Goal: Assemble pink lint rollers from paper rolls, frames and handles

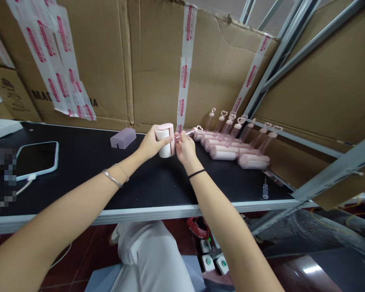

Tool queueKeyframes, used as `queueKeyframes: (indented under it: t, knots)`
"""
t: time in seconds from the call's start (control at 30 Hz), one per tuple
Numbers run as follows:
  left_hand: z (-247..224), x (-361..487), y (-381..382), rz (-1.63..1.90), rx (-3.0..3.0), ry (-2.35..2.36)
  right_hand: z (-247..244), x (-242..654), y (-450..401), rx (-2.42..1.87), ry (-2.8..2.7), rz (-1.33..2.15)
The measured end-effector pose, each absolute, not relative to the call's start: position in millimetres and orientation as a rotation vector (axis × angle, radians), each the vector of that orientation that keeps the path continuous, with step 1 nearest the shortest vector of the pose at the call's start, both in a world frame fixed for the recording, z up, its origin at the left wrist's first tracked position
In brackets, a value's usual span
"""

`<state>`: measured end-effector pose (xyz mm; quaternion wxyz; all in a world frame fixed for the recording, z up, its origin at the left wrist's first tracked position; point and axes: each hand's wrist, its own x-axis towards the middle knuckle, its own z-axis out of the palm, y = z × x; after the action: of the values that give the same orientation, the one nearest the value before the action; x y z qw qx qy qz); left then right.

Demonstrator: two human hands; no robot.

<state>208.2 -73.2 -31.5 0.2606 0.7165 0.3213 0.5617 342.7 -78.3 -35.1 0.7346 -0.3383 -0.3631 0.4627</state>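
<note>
head view: near the middle of the frame, the left hand [150,144] wraps its fingers and thumb around a pale pink roller [166,140], holding it upright just above the black table [88,162]. the right hand [185,148] sits just right of it, fingertips pinched on a thin clear pink handle [187,133] whose near end meets the roller's side. the left wrist carries thin bracelets [114,176]; the right wrist has a black band [197,173].

right of centre, a row of finished pink rollers [231,152] lies on the table, their clear handles with heart-shaped ends pointing up toward the cardboard wall [158,61]. a small clear tube [265,190] stands alone near the table's right front edge. a lilac plastic piece [123,138] lies left of the hands, well apart from them. at the left edge a phone [38,158] with a white cable lies flat. strips of red-printed tape [184,69] hang on the cardboard. grey metal struts [280,52] cross the upper right.
</note>
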Motion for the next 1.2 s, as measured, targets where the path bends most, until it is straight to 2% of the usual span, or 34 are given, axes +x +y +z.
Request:
queueKeyframes:
  t: [0.17, 0.3, 0.37, 0.43, 0.53, 0.63, 0.73, 0.83, 0.97, 1.2]
  knots:
    - [-25.9, 205.1, -58.3, 1.858, 1.246, 0.659, -37.0, 332.6, -91.7, -1.032, -0.818, 1.014]
    - [-20.8, 205.0, -57.7, 1.857, 0.942, 0.435, -38.7, 317.2, -101.6, -0.951, -0.868, 1.564]
    - [-21.4, 205.9, -60.8, 1.759, 0.932, 0.43, -38.8, 311.2, -104.2, -0.788, -0.897, 1.68]
    - [-24.4, 206.6, -62.8, 1.628, 1.012, 0.506, -37.7, 311.1, -103.9, -0.701, -0.871, 1.576]
    - [-31.4, 206.0, -61.8, 1.561, 1.208, 0.771, -33.4, 322.7, -99.1, -0.738, -0.835, 1.197]
    - [-35.4, 203.7, -61.9, 1.726, 1.44, 1.092, -27.0, 338.9, -94.9, -0.807, -0.869, 0.753]
    - [-30.6, 201.4, -69.6, 1.884, 1.861, 1.118, -22.2, 348.1, -97.7, -0.874, -1.023, 0.455]
    - [-18.8, 198.5, -80.7, 1.837, 2.267, 0.924, -20.5, 348.8, -105.8, -0.847, -1.321, 0.369]
    - [-4.0, 187.6, -85.1, 1.54, 2.679, 0.699, -21.1, 346.4, -112.9, -0.749, -1.638, 0.406]
    - [3.9, 171.4, -74.2, 1.308, 2.817, 0.793, -29.3, 337.1, -111.5, -0.858, -1.84, 0.42]
